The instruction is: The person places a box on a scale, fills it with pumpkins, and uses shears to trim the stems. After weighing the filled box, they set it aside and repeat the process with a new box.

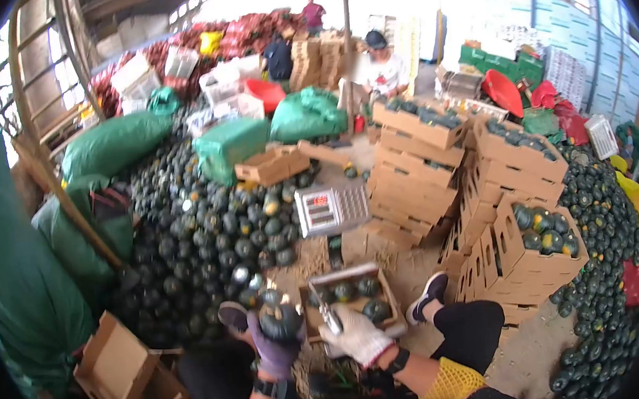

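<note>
Since the round squash (281, 324) is gripped just L of the box (393, 301) by the L hand (273, 352) alone, w/ a metal tool (333, 320) clutched in the R hand (360, 336), it might be dropped if that hold is loosened.

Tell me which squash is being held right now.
The dark green squash in the purple-gloved left hand, just left of the small open carton; the others in clear view lie in cartons or heaps.
</note>
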`<state>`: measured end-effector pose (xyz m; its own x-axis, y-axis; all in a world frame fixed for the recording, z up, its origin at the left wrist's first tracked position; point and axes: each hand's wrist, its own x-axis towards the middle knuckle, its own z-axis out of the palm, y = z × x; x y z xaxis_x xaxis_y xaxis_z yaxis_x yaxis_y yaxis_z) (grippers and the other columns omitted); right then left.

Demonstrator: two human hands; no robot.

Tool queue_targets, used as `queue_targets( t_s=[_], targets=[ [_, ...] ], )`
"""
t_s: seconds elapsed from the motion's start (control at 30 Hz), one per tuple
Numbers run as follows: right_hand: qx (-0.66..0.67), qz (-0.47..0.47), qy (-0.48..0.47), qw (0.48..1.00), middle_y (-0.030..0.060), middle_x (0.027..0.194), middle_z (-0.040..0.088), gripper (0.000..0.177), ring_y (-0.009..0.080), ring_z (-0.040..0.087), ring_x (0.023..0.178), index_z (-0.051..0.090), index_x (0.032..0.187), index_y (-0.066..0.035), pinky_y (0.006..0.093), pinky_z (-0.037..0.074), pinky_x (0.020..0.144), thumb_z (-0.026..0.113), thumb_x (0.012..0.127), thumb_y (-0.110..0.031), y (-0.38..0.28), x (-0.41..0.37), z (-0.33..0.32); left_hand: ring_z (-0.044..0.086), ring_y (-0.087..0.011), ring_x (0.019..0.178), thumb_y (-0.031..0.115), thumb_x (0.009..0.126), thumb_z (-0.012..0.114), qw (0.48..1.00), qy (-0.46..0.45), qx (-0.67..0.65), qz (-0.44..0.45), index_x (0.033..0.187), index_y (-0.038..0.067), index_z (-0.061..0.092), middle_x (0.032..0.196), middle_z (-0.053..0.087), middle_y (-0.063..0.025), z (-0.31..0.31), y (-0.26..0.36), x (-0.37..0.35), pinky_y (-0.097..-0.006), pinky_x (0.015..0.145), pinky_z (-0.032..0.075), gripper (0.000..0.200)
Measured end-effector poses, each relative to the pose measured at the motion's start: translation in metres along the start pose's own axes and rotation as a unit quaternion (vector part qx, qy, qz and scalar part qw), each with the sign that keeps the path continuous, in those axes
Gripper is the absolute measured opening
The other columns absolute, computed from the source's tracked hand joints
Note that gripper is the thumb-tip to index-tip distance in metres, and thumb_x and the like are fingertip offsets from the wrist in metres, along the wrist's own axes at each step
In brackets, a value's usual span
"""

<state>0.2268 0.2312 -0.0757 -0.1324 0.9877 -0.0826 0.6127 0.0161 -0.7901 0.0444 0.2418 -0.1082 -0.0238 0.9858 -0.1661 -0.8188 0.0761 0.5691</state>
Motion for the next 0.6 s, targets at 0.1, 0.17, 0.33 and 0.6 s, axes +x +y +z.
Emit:
queue_targets(
  t_s=[0.1, 0.17, 0.33, 0.6],
  targets=[
    [-0.007, -0.049, 0.05, 0.998, 0.0196, 0.103, 0.066, 0.04, 0.0404, 0.064, 0.097, 0.058, 0.111, -0.01, 0.0486, 0.051, 0.083, 0.067, 0.086, -0.039, -0.022, 0.002, -0.003, 0.064, -0.0255, 0.107, 0.069, 0.089, 0.052, 0.991, -0.01, -0.131, -0.008, 0.125, 0.014, 0.061, 0.12, 0.065, -0.0045, -0.005, 0.008, 0.023, -0.0432, 0.088, 0.054, 0.066],
    [-0.02, -0.112, 0.095, 0.989, 0.0185, 0.105, 0.066, 0.04, 0.0398, 0.063, 0.1, 0.057, 0.114, -0.011, 0.0482, 0.051, 0.085, 0.067, 0.085, -0.037, -0.011, 0.004, 0.013, 0.063, -0.0251, 0.11, 0.07, 0.088, 0.053, 0.995, -0.003, -0.101, 0.003, 0.126, 0.016, 0.06, 0.123, 0.065, -0.004, -0.009, 0.015, 0.029, -0.045, 0.091, 0.054, 0.067],
    [-0.035, -0.071, 0.003, 0.997, 0.0189, 0.107, 0.065, 0.043, 0.0403, 0.062, 0.102, 0.055, 0.121, -0.013, 0.0484, 0.051, 0.086, 0.065, 0.087, -0.036, -0.009, 0.008, 0.017, 0.066, -0.0249, 0.103, 0.069, 0.083, 0.06, 0.994, 0.031, -0.103, -0.004, 0.115, 0.018, 0.063, 0.112, 0.068, -0.0015, -0.02, 0.023, 0.049, -0.047, 0.089, 0.056, 0.061],
    [-0.164, -0.132, 0.073, 0.975, 0.0191, 0.09, 0.067, 0.025, 0.0407, 0.066, 0.084, 0.057, 0.103, -0.011, 0.0512, 0.053, 0.073, 0.064, 0.087, -0.029, -0.012, 0.05, 0.033, 0.06, -0.0255, 0.114, 0.061, 0.09, 0.054, 0.986, 0.0, -0.165, 0.025, 0.122, 0.015, 0.061, 0.122, 0.064, -0.0051, -0.049, 0.01, 0.087, -0.0446, 0.095, 0.051, 0.056]
  ],
)
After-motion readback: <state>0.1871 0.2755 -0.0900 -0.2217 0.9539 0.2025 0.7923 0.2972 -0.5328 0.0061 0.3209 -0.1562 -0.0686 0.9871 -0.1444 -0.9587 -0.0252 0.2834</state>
